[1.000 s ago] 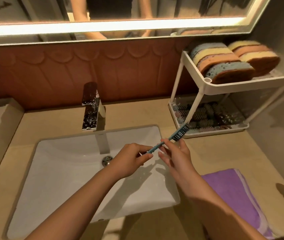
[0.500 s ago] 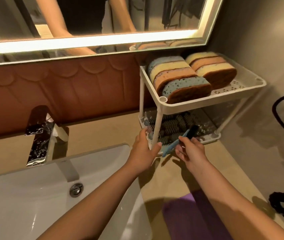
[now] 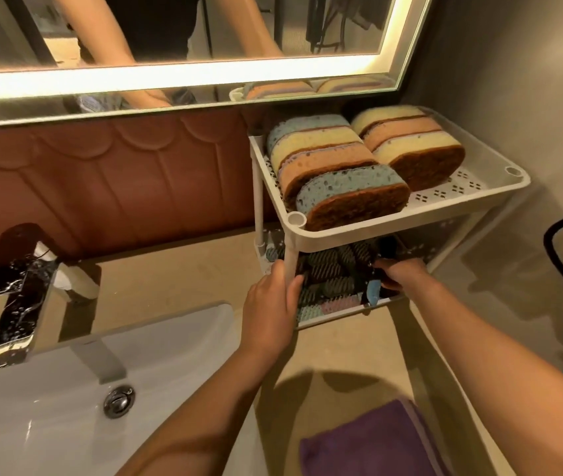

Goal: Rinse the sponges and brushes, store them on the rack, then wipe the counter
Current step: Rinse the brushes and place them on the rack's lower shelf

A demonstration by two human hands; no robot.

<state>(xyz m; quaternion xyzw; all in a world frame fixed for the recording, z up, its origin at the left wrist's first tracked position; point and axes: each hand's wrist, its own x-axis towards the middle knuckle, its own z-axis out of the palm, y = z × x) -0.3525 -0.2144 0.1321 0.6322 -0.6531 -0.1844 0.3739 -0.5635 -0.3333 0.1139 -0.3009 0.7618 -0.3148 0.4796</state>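
Rack [image 3: 390, 221] upper tier: sponges [image 3: 341, 173] on edge, two rows | lower tier: brushes [image 3: 328, 269] lying packed together | right grip [image 3: 400, 273] inside lower tier, fingers curled on blue brush [image 3: 372, 290] at the tier's front edge | left grip [image 3: 269, 304] clasped round rack's front post | purple cloth [image 3: 369, 441] on table [image 3: 341, 348] beside sink [image 3: 50, 389]

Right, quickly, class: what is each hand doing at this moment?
Left hand: grips the rack's front post.
Right hand: holds the blue brush.
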